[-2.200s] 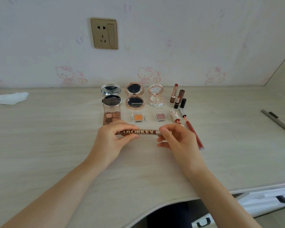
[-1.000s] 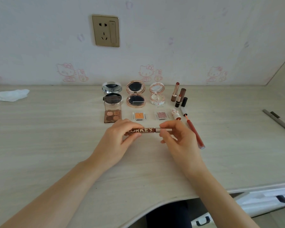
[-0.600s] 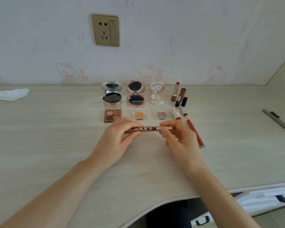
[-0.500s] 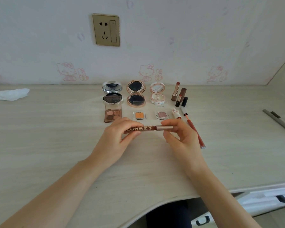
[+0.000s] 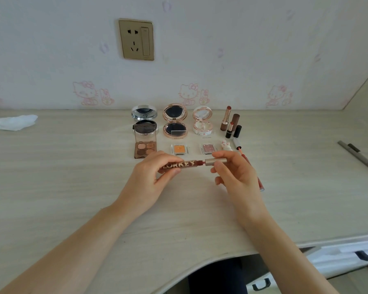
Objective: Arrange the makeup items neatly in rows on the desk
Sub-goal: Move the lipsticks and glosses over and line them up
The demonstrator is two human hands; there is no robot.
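**Lip gloss tube held over counter**

The left hand (image 5: 151, 177) gripped a slim brown lettered tube (image 5: 180, 165); the right hand (image 5: 235, 172) pinched its metallic cap (image 5: 215, 161), slightly separated, above the pale woodgrain counter (image 5: 62, 177). Three round, glossy compacts (image 5: 175, 120) stood open behind.

Lip gloss tube (image 5: 179, 165) & its cap (image 5: 215, 161) have been pulled apart: a gap w/ dark red neck now shows between them, where cap sat flush 0.5 s ago. Cap is pinched by right hand (image 5: 236, 175), shifted slightly toward desk's right edge; tube gripped by left hand (image 5: 151, 177).
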